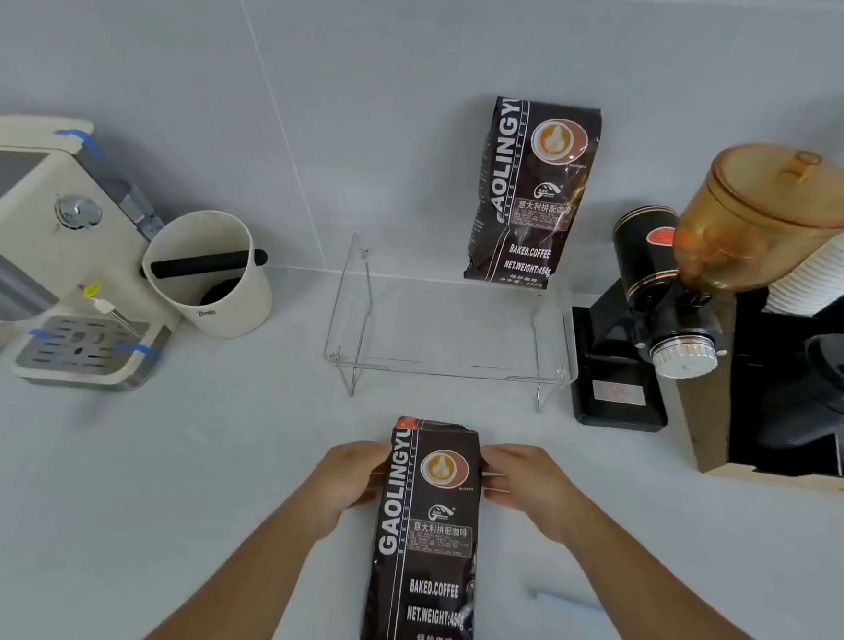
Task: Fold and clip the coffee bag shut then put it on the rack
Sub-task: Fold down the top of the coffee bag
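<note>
a dark brown foil coffee bag with white lettering and a round latte picture stands upright on the pale grey counter, close to the camera and right in the middle of the view. the left hand presses against the bag's left edge near the top, fingers curled around the side and partly hidden behind the foil. the right hand meets the opposite edge at the same height, its fingers wrapped onto the bag and also pinching a thin, pale clip-like bar that lies across the fingertips; its exact shape is too blurred to make out. the top of the bag looks crumpled and folded down between the two hands. behind the bag, well apart from it, is a clear acrylic rack with thin metal legs, and a second matching dark brown coffee bag stands on its back right part, leaning on the grey tiled wall. to the left sit a cream espresso machine with a metal drip tray and, just beside it, a cream round knock box with a black bar across it. to the right of the rack is a black coffee grinder with an amber plastic hopper, next to a box holding stacked white paper cups and black lids.
</note>
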Motion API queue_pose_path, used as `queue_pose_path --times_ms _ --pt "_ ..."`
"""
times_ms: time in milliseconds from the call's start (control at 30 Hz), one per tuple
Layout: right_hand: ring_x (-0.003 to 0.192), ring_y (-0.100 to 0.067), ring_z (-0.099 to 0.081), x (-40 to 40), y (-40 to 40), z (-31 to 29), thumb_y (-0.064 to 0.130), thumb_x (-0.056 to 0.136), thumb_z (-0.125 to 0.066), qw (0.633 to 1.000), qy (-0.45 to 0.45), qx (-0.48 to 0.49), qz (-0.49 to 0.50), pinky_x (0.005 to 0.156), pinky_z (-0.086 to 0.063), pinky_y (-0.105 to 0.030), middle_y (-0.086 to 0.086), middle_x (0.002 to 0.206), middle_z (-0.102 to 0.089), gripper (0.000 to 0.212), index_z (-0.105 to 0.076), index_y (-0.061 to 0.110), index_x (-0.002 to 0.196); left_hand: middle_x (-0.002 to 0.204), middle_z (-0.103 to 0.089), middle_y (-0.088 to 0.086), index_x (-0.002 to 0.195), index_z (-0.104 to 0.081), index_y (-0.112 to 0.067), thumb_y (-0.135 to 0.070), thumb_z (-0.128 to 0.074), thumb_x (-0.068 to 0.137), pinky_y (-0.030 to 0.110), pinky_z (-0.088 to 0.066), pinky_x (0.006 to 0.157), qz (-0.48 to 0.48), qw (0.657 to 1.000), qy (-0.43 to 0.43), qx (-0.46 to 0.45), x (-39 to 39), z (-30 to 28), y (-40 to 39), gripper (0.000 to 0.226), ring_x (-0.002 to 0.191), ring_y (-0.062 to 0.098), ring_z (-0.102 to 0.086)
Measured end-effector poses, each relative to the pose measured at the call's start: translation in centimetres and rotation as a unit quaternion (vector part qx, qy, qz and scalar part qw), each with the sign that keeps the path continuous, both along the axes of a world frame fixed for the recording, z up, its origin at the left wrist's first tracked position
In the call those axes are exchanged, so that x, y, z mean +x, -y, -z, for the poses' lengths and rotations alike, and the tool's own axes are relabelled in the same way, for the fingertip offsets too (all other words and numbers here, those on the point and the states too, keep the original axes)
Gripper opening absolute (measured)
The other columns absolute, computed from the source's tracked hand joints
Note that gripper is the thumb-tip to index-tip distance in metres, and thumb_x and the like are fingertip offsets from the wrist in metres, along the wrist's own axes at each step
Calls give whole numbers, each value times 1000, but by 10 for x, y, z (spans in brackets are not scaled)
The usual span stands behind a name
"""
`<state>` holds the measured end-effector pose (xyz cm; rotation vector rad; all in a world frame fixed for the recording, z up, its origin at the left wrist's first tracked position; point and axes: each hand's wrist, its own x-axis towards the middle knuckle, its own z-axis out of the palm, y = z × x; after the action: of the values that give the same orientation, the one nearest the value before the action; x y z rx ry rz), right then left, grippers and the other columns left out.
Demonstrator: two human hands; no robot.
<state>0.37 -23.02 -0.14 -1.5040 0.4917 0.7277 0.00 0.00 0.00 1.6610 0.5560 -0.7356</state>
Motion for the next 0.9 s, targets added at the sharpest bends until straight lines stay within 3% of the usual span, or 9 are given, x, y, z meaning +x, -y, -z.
queue_pose_path --times_ms 67,133,233,367,500,667,800,900 --pt "81 -23 -65 2 -4 2 19 88 -61 1000 1 3 17 93 -53 -40 -22 97 -75 22 -73 1 94 98 -77 12 99 -72 -6 -33 -60 85 40 -54 86 -34 999 -4 -26 1 1 6 32 93 30 -72" --pt "80 -24 -67 4 -8 2 18 88 -62 1000 5 -7 28 95 -52 -45 -23 104 -73 20 -73 4 95 97 -77 13 103 -69 -4 -27 -57 90 33 -55 69 -66 997 0 -43 1 0 7 30 81 26 -72" --pt "78 -24 -67 6 -11 1 17 90 -63 999 21 -12 39 90 -55 -44 -21 93 -74 19 -71 1 95 95 -77 13 102 -69 -2 -26 -58 89 27 -52 61 -86 994 2 -60 1 -5 10 29 74 21 -70" --pt "73 -21 -67 3 -18 -3 20 89 -65 996 58 -17 68 76 -55 -39 -12 81 -74 24 -68 -4 89 97 -77 13 99 -71 -4 -31 -58 90 29 -51 68 -101 992 22 -67 2 -17 12 32 81 22 -71" --pt "65 -16 -61 -11 -20 -16 21 87 -67 991 100 -32 79 65 -47 -32 -5 69 -72 18 -72 10 74 94 -77 14 97 -71 0 -34 -57 91 33 -55 78 -100 993 33 -52 3 -29 10 38 82 24 -72" --pt "69 -21 -60 -35 -21 -44 16 89 -64 985 157 -25 63 70 -48 -35 -28 81 -70 21 -68 -2 78 92 -77 17 93 -71 5 -29 -61 90 33 -56 80 -88 993 71 -44 -10 -51 5 35 80 26 -72" --pt "69 -20 -69 -50 -23 -65 11 89 -63 979 195 -29 59 69 -54 -32 -18 77 -75 19 -72 6 73 91 -77 18 88 -72 4 -24 -63 89 31 -55 76 -99 987 104 -66 -25 -71 2 30 75 24 -71" --pt "66 -17 -71 -57 -24 -78 8 90 -62 973 222 -20 57 63 -57 -25 -8 71 -77 22 -73 12 71 89 -77 17 83 -74 0 -23 -63 89 33 -54 82 -110 982 133 -76 -33 -87 3 26 78 24 -71"
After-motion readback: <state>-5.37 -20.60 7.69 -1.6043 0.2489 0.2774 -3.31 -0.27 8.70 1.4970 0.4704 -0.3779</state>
